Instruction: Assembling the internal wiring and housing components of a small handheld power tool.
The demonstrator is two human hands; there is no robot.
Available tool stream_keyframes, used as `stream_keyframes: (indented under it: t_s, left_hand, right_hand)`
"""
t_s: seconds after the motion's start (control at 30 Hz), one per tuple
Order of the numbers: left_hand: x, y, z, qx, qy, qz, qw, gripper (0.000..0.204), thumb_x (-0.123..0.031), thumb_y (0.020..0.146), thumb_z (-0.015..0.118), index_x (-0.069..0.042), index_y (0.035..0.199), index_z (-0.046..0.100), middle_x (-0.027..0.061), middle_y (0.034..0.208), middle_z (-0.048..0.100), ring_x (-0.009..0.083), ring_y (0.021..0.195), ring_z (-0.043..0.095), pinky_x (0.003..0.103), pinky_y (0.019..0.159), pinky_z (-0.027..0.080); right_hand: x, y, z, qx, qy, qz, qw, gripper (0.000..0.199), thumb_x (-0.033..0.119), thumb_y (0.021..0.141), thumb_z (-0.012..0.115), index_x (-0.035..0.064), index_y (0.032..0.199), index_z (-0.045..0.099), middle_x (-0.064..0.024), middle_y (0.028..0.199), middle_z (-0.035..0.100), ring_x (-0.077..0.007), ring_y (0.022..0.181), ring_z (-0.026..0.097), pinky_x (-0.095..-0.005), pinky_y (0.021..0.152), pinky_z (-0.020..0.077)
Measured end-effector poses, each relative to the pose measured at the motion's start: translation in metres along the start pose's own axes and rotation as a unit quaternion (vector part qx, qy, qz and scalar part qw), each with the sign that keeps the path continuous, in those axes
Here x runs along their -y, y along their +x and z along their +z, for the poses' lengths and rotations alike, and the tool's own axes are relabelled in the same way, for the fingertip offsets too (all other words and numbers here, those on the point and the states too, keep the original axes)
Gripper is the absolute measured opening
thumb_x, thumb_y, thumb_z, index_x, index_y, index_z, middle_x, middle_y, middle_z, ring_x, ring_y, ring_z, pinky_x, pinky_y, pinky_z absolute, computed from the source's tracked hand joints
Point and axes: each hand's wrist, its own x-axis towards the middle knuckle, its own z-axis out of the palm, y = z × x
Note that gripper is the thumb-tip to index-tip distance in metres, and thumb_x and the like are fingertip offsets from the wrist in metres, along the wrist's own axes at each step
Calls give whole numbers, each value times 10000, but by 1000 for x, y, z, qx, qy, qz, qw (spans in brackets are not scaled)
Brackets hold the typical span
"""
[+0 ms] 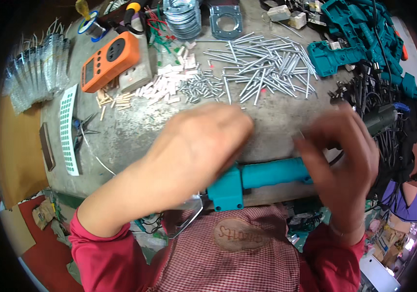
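on remote, i've got the teal tool (276, 173) lying across the near edge of the surface (271, 138), right against the apron (232, 263). square block end to the left, round grip running right. probably parked there so both hands reach it without stretching and the body backs it up

left hand (203, 138) is over the block end, back of the hand up, fingers curled down. fingertips are hidden, so i can't tell if it's gripping the tool or something small. the spot would make sense for steadying that end

right hand (342, 146) is motion-blurred above the far end of the grip, thumb and fingers part-way apart in a loose pinch. can't confirm anything in it from here; whatever shows at the fingertips is too smeared to call

layout reads as sorted by kind, i'd guess for quick picking: long screws (267, 63) in a heap straight ahead, short screws (201, 87) left of them, pale little blocks (162, 80) further left. orange meter (111, 61) is tilted up, maybe so its face can be read from the seat. pliers (84, 129) sit by the sticker sheet (68, 129) on the left, likely out of the way. bulky teal housings (349, 29) and black cables (371, 92) are piled on the right, leaving the middle for handwork
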Motion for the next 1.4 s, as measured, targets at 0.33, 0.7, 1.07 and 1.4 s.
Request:
stream_keyframes:
  t_s: [0.33,0.7,1.07,1.4]
  left_hand:
    - [-39,50,55,11,-41,130,991,198,-101,739,615,-40,926,595,89,841,547,259,785,617,365,602,521]
    - [-47,41,69,27,-22,125,992,242,-83,728,635,-26,962,604,85,849,603,270,789,638,375,637,533]
    - [26,65,50,-5,220,-81,972,177,-157,775,752,-36,845,643,155,800,656,375,742,652,473,648,517]
    - [20,54,28,-26,284,-133,949,117,-101,806,698,-41,853,609,170,738,665,357,705,667,474,630,514]
  right_hand:
    - [-6,-96,-7,-19,-79,84,993,227,-41,721,767,33,905,657,-90,831,627,-213,624,625,-317,519,490]
    - [-24,-81,-22,-58,-57,11,997,224,-4,737,742,43,952,703,-84,815,629,-228,654,632,-319,558,501]
    - [-69,18,40,113,-291,81,946,113,7,714,690,-2,825,670,-187,937,666,-315,773,719,-392,634,580]
    - [-68,17,40,116,-338,72,931,124,30,727,686,19,850,675,-151,837,685,-297,786,719,-392,658,578]
